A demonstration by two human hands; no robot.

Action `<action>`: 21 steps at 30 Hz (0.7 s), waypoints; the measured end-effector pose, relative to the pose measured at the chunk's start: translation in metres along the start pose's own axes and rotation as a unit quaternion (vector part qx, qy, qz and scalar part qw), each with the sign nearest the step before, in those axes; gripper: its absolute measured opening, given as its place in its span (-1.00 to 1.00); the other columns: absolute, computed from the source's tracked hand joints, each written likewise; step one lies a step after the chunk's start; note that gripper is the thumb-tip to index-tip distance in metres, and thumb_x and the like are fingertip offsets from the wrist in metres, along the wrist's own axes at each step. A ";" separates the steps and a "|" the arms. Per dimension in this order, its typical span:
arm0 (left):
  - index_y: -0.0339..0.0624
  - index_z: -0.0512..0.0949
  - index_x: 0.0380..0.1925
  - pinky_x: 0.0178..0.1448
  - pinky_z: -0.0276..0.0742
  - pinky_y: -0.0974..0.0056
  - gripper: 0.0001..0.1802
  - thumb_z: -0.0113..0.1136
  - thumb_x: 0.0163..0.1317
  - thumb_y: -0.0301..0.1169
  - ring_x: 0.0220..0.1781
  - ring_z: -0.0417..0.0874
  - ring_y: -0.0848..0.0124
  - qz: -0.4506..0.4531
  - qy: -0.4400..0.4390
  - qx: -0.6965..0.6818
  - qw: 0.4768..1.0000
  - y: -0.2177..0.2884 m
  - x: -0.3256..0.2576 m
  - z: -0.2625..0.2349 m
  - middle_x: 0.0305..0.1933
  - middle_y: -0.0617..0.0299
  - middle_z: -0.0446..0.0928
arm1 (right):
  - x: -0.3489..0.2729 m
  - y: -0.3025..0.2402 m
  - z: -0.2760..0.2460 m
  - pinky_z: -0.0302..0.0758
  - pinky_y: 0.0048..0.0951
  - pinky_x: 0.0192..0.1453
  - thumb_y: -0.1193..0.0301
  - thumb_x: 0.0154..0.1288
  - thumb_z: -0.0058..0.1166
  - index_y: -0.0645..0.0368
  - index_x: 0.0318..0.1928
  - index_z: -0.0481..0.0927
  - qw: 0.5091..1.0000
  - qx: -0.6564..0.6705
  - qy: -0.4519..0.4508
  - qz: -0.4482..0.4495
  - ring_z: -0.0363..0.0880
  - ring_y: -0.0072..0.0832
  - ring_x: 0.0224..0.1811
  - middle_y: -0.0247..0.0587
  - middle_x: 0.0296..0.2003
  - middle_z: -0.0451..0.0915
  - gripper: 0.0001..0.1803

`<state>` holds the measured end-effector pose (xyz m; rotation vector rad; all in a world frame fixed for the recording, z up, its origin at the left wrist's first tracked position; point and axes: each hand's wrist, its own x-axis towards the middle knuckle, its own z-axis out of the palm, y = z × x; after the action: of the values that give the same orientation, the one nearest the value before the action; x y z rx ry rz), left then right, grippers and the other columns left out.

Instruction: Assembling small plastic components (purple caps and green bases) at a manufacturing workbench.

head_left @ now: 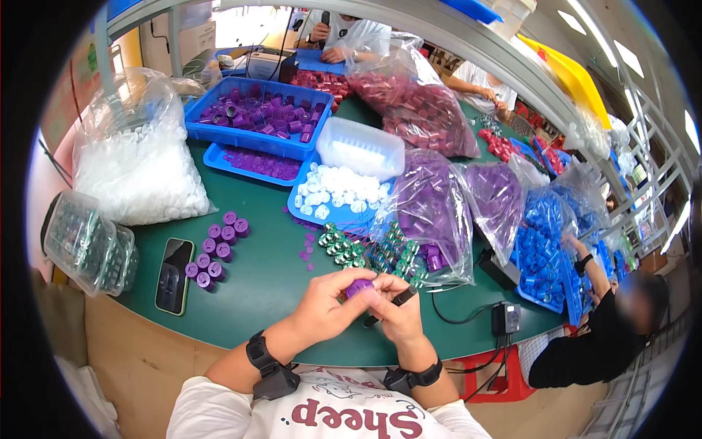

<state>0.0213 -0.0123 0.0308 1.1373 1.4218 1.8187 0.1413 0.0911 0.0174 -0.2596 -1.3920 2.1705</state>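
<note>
I see a small purple cap (360, 286) above the near edge of the green tabletop (263, 285), too covered to tell which way it points. My left hand (327, 306) pinches it from the left. My right hand (395, 313) touches it while gripping a black pen-like tool (392, 303), its long axis slanting up toward the right. Metal-green parts (365, 252) lie just beyond.

The table (256, 285) was dark green. A small purple cap (360, 287) sat between the fingers, beside a black pen-like tool (391, 301). Purple caps (216, 252) stood near a black phone (174, 275). The blue tray (212, 132) held purple pieces; a shallower blue tray (329, 216) held white caps (340, 189). One clear bag (135, 168) was full of white, another (431, 212) of purple, and a third (424, 110) of dark red.
</note>
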 end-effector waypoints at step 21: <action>-0.19 0.45 -0.41 -0.60 0.11 0.50 -0.56 -0.28 0.41 -0.11 -0.68 0.20 0.64 -0.162 0.027 -0.366 0.916 -0.010 0.011 0.005 -0.58 0.35 0.35 | 0.021 -0.016 0.038 0.44 -0.73 -0.43 0.53 0.15 0.15 0.35 0.08 0.42 0.965 -0.254 0.059 -0.016 0.48 -0.80 -0.45 -0.28 -0.21 0.56 -0.55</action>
<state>0.0199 0.0026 0.0246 0.4379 0.7570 1.8835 0.1129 0.0774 0.0511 -0.5380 -1.8469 1.7070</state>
